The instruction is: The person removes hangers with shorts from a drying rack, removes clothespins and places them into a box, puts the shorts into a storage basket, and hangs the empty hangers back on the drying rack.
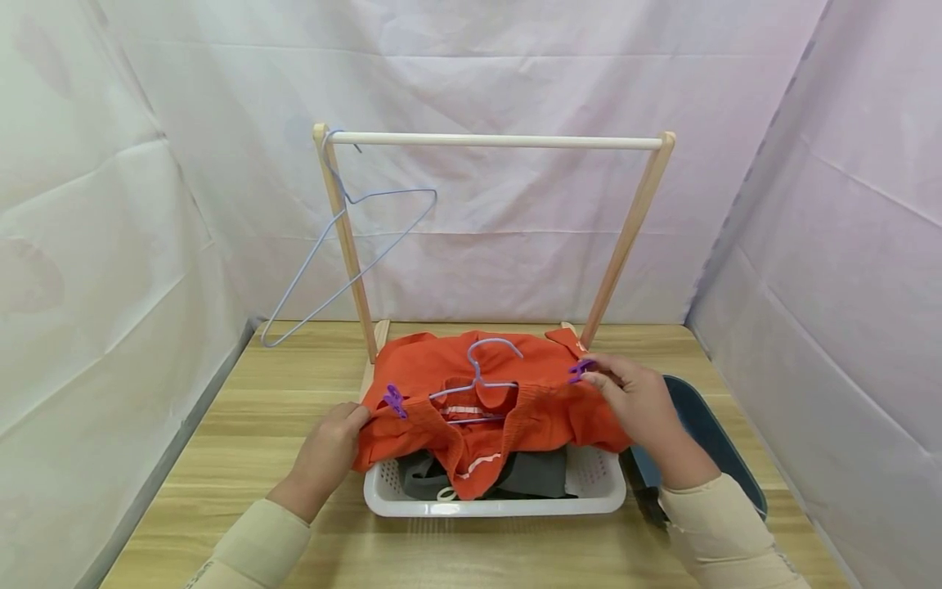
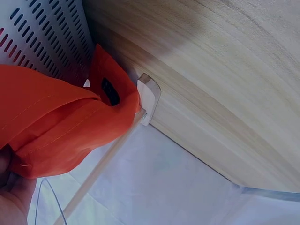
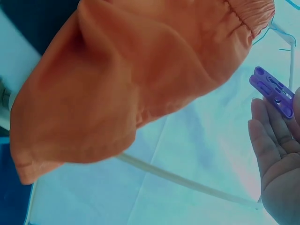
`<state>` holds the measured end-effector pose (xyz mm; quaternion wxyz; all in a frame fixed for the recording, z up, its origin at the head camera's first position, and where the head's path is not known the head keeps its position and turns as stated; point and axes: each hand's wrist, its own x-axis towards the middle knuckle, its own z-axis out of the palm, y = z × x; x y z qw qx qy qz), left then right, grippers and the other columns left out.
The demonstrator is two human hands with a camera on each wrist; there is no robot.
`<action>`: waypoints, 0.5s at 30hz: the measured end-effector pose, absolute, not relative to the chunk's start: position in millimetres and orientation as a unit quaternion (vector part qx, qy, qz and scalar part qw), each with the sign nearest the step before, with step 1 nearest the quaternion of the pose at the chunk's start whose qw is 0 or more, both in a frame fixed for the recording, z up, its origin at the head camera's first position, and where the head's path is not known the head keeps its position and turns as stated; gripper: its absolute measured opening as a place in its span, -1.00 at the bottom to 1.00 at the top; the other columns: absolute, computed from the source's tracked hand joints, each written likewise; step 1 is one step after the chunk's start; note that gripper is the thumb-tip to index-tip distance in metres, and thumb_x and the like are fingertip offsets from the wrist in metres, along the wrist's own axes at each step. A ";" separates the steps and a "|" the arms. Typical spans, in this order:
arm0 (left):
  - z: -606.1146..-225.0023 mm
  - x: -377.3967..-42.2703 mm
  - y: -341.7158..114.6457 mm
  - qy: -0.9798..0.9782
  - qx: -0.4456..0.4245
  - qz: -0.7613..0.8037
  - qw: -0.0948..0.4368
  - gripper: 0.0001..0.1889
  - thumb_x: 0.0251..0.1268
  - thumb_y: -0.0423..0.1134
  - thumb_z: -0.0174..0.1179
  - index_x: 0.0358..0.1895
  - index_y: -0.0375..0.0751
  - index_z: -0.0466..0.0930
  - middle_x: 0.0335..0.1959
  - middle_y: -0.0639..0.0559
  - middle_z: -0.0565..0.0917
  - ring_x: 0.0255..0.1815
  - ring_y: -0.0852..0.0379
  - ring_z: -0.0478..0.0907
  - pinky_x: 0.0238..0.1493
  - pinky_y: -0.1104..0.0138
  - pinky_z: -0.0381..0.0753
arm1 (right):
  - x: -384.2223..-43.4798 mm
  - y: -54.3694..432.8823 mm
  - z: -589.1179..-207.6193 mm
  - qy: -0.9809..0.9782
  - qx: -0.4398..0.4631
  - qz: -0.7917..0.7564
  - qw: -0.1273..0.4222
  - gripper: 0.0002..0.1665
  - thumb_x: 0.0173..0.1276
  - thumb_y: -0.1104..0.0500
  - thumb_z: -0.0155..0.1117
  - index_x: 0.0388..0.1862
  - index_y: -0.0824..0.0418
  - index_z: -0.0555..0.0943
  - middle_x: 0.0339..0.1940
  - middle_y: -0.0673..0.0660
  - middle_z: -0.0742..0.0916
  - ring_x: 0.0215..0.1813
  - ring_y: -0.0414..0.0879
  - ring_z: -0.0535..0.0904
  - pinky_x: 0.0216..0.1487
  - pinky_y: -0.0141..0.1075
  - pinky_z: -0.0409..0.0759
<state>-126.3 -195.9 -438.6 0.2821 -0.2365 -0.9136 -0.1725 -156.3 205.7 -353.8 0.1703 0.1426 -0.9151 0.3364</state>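
An orange garment (image 1: 552,417) with a gathered elastic band lies draped over a white basket (image 1: 493,509). A pale purple hanger (image 1: 478,372) runs inside its opening, the hook standing out above. My left hand (image 1: 331,446) grips the garment's left edge; in the left wrist view, stitched orange cloth (image 2: 61,126) hangs from those fingers. Close to that hand, a purple clothespin (image 1: 395,401) is clipped on the band. My right hand (image 1: 640,401) pinches a second purple clothespin (image 1: 580,370) at the garment's right side. The right wrist view shows this clothespin (image 3: 273,92) between thumb and fingers.
Behind the basket stands a wooden rack with a white rail (image 1: 493,141). Another wire hanger (image 1: 353,278) hangs at its left end. Dark grey cloth (image 1: 530,474) lies in the basket. A dark blue tray (image 1: 710,433) sits to the right, partly under my right arm.
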 end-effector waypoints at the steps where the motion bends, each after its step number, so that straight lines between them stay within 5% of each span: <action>1: -438.6 -126.3 -195.9 -0.914 -0.235 -0.174 0.280 -0.63 -0.20 -0.76 0.25 -0.37 -0.24 0.51 -0.44 -0.07 0.58 -0.42 0.02 0.54 -0.33 0.20 0.68 | -156.7 207.1 -354.1 -0.916 0.141 0.336 0.169 -0.65 0.14 0.32 0.41 -0.04 0.23 0.69 -0.27 0.15 0.77 -0.26 0.01 0.68 -0.28 -0.21 0.68; 15: -433.8 -125.4 -193.5 -0.928 -0.215 -0.173 0.248 -0.65 -0.14 -0.77 0.21 -0.40 -0.22 0.49 -0.45 -0.06 0.59 -0.43 0.03 0.52 -0.34 0.21 0.67 | -157.5 224.5 -361.6 -0.919 0.128 0.330 0.173 -0.60 0.19 0.33 0.38 0.04 0.31 0.64 -0.23 0.25 0.75 -0.20 0.15 0.70 -0.18 -0.01 0.65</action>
